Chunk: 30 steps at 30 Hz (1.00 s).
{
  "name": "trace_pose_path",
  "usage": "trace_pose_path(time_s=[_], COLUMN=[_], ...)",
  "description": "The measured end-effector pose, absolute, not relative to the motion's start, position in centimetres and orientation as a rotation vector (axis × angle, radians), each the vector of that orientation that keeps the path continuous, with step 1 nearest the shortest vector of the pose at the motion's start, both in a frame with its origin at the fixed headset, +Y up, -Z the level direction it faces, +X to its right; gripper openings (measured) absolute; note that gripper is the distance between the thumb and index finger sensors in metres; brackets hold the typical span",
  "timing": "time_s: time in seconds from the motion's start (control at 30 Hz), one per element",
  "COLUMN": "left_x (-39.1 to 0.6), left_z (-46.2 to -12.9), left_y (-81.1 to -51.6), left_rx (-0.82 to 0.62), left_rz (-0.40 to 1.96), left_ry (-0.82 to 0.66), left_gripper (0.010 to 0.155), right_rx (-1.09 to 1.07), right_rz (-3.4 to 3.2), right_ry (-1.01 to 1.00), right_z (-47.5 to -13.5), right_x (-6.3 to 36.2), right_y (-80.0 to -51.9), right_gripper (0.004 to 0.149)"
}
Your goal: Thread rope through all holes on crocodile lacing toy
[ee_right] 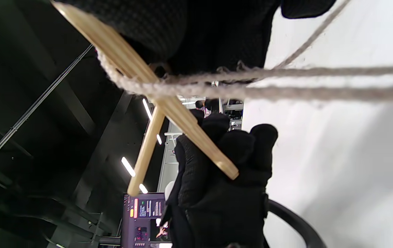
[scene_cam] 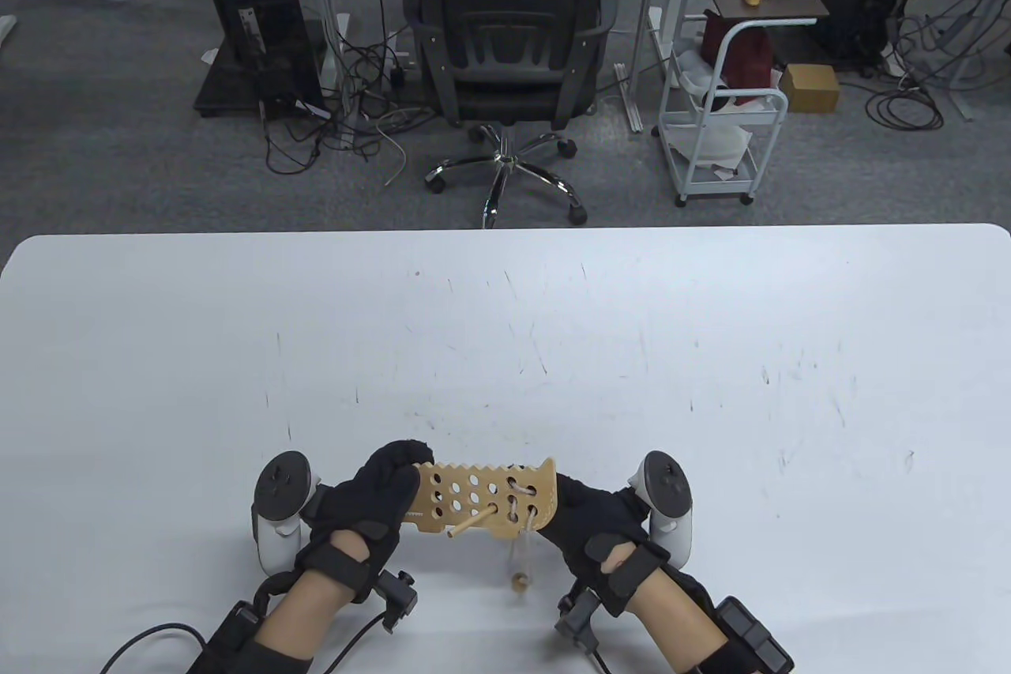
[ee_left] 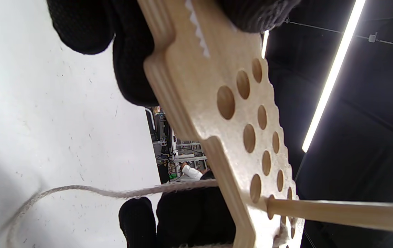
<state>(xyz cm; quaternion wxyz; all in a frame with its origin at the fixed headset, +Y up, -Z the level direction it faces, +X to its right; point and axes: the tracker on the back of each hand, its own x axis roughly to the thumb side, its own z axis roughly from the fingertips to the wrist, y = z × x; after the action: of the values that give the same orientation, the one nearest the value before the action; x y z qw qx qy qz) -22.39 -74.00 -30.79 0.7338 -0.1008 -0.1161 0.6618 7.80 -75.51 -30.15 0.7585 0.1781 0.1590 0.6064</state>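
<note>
Together, both hands [scene_cam: 379, 496] [scene_cam: 588, 520] gripping crocodile board [scene_cam: 486, 496].

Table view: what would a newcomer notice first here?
A wooden crocodile board full of holes is held above the white table near its front edge, the left hand and the right hand gripping its ends. A wooden needle pokes through one hole, and rope laces the right-end holes.

I see a pale tan wooden crocodile board [scene_cam: 482, 498], unpainted, dotted with rows of round holes and a sawtooth top edge, near the desk's [scene_cam: 505, 326] front edge. The desk is white, flecked with dark scuffs. My rope [ee_right: 286, 90] is greyish beige; its needle [scene_cam: 472, 524] is light wood. Both gloves, left hand [scene_cam: 371, 504] and right hand [scene_cam: 588, 520], are black knit, with white-and-grey trackers [scene_cam: 278, 508].
</note>
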Motion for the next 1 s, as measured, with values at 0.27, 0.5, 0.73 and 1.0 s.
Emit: trace_pose_path(time_s=[0.27, 0.5, 0.73, 1.0], left_x=[-22.4, -22.6, -22.8, -24.0], left_z=[-31.0, -30.7, -30.6, -30.8], left_y=[-73.7, -72.9, -72.6, -72.4], left_rx=[-0.174, -0.119, -0.093, -0.041], left_rz=[1.381, 1.360, 1.388, 1.389], left_ry=[-0.270, -0.315, -0.330, -0.272], left_gripper=[0.052, 0.052, 0.052, 0.052], right_rx=[0.395, 0.394, 0.347, 0.177], right_rz=[1.176, 1.194, 1.262, 1.384], right_ry=[0.433, 0.430, 0.379, 0.298], right_z=[-30.0, -30.1, -30.3, -30.6], right_x=[7.2, 7.3, 7.9, 9.6], right_y=[-75.8, -75.7, -75.8, -76.3], right_gripper=[0.049, 0.048, 0.049, 0.048])
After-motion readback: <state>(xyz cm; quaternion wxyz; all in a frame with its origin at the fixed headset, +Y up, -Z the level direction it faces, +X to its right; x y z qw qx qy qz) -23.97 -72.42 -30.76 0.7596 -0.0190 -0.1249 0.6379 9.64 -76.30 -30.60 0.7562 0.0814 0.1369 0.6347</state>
